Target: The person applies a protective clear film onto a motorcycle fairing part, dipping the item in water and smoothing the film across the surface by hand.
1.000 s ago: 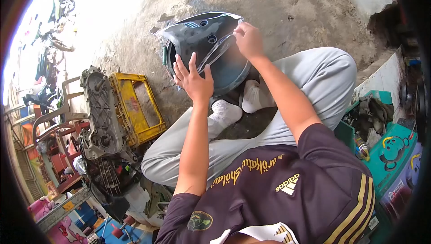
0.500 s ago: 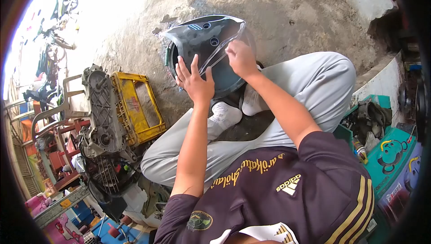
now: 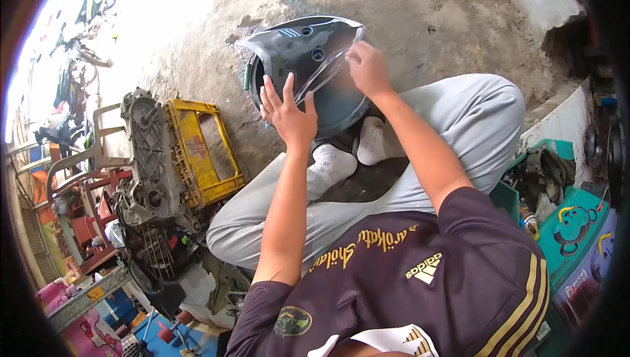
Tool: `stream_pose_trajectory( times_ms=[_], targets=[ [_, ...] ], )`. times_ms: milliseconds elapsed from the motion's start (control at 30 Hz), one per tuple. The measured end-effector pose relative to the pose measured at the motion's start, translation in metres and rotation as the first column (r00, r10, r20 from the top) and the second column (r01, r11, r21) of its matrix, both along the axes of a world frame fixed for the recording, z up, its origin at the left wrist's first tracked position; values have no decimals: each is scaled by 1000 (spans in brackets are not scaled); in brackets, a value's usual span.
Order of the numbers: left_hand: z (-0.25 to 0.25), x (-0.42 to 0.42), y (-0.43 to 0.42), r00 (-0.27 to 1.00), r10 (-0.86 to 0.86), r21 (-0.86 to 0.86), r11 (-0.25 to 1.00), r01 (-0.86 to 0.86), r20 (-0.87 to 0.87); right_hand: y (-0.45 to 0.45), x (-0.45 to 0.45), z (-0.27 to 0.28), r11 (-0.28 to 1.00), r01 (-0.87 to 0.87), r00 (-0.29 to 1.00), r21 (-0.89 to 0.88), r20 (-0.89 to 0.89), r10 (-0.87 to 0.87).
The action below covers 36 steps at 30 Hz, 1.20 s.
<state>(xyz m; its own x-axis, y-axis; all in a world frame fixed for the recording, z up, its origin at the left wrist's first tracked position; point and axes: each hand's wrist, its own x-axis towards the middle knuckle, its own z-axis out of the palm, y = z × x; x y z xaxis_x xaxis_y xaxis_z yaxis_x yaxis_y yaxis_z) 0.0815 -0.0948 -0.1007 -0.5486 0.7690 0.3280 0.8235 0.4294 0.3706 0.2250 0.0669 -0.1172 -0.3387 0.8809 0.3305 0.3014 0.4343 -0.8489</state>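
Note:
A dark, glossy curved panel (image 3: 285, 52), like a motorcycle body panel, with two round holes and a pale rim, lies tilted across a round dark basin (image 3: 341, 113). My left hand (image 3: 289, 115) rests with spread fingers on the panel's near lower part. At the panel's right edge, my right hand (image 3: 369, 68) is closed, its fingers curled against the rim. Whatever those fingers hold, if anything, is hidden. A narrow pale edge strip runs between the two hands. Below the basin are my white-socked feet (image 3: 333, 161).
A yellow crate (image 3: 205, 150) and a grey metal engine casing (image 3: 152, 153) stand on my left. To my right are a green bin (image 3: 571, 222) and dirty metal parts (image 3: 548, 173). Worn concrete floor (image 3: 420, 22) spreads beyond the basin; a chair (image 3: 98, 153) stands far left.
My right hand has moved slightly up and right along the panel's edge. Hands, panel and basin sit a little higher and further right in view.

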Motion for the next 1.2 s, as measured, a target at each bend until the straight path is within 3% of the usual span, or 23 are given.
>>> stream_pose_trajectory(
  times_ms=[67,167,267,333,400,467,633,767,833,867,933,1200],
  targets=[
    [2,2,3,1000,23,-12,1000,-22,14,-11,-4,0,981,-8,1000,193,23,4],
    [2,0,2,1000,10,-8,1000,-10,13,-27,-9,-2,978,-140,990,157,28,137],
    [-1,-1,1,1000,10,-4,1000,-10,-1,-5,-1,-4,971,-56,997,232,55,45],
    [0,0,-2,1000,20,-18,1000,-20,4,-1,3,-8,986,-27,995,167,102,10],
    [-1,0,2,1000,28,-8,1000,-27,8,-10,1,-2,974,-45,995,224,102,23],
    [0,0,2,1000,30,-22,999,-30,-10,-22,-1,-7,945,-213,972,247,154,179],
    [-1,-2,1,1000,8,15,1000,-8,26,-19,0,0,987,-133,990,90,49,129],
    [0,-1,2,999,10,30,999,-11,36,-17,1,4,990,-123,992,67,27,121],
    [0,-2,-1,999,15,24,1000,-16,37,-13,0,6,994,5,1000,-113,-13,-7],
    [0,-2,-1,999,15,26,1000,-16,33,-14,-1,3,994,3,1000,-112,-13,-5],
    [-1,-1,0,999,10,30,1000,-11,31,-19,-1,-3,975,-96,995,199,35,90],
    [-1,-1,0,1000,8,32,999,-9,25,-23,-3,-3,992,-53,998,115,32,50]
  ],
)
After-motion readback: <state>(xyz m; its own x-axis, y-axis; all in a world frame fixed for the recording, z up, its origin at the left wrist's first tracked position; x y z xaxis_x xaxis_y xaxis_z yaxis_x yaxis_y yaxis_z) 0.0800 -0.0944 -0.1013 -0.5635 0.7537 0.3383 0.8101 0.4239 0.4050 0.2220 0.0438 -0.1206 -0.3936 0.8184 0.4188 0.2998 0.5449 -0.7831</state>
